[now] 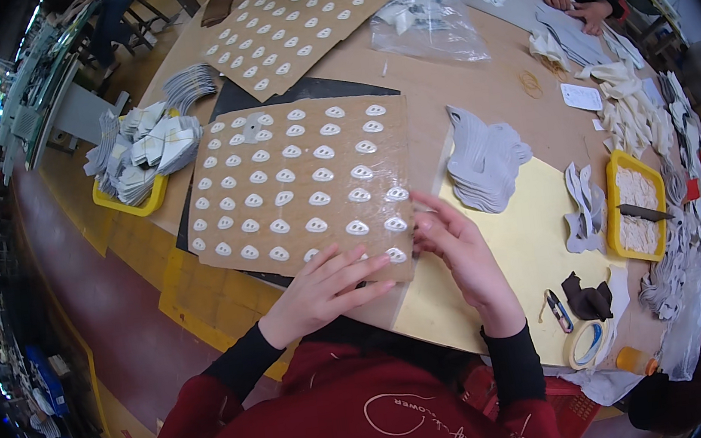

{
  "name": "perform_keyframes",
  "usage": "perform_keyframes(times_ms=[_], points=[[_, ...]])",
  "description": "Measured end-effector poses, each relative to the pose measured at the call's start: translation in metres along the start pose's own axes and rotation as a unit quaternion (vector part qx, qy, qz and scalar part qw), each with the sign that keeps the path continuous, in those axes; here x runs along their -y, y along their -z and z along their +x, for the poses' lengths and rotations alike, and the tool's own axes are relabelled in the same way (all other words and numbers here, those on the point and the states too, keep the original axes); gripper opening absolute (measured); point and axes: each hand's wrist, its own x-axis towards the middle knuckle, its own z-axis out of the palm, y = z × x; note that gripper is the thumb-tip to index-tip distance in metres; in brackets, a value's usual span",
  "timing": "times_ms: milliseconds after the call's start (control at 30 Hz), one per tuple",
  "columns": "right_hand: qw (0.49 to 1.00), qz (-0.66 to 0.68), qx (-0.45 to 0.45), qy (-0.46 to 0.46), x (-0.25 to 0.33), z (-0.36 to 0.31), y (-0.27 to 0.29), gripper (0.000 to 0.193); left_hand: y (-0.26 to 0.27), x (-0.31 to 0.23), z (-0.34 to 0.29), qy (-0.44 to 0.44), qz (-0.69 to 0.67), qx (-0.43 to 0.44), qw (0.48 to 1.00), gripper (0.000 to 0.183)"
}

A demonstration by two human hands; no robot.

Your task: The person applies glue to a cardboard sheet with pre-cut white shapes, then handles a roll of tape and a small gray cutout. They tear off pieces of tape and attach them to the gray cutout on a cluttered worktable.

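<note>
A brown sheet [267, 207] bears rows of small white rounded pieces with holes, over a dark board [310, 89]. My left hand [324, 291] lies flat across the sheet's near edge with its fingers stretched out, by the lowest pieces. At the sheet's right edge, my right hand [462, 249] has its thumb and fingers curled round the border near the corner; the undersides of those fingers are hidden. One grey round-cornered tab [252, 130] lies on the sheet at its upper left.
Beyond lies a second brown sheet [293, 18] with similar pieces. Grey cut pieces [482, 161] are stacked to the right. Yellow baskets [137, 209] of pieces stand left, and another [614, 219] right. A tape roll [588, 343] lies nearby. Another person's hands [572, 3] work at far right.
</note>
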Motion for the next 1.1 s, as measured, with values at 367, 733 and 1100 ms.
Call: perform_keyframes(times_ms=[367, 733, 1100], points=[[0.929, -0.255, -0.201, 0.176, 0.011, -0.02, 0.037, 0.041, 0.007, 0.027, 0.042, 0.084, 0.078, -0.002, 0.993, 0.055], [0.711, -0.562, -0.237, 0.351, 0.015, 0.013, 0.073, 0.025, -0.009, 0.015, 0.05, 0.011, 0.102, 0.01, 0.995, 0.057], [0.823, -0.418, -0.229, 0.309, 0.024, 0.019, 0.074, 0.009, -0.017, -0.01, 0.057, 0.024, -0.01, -0.067, 0.997, 0.051]])
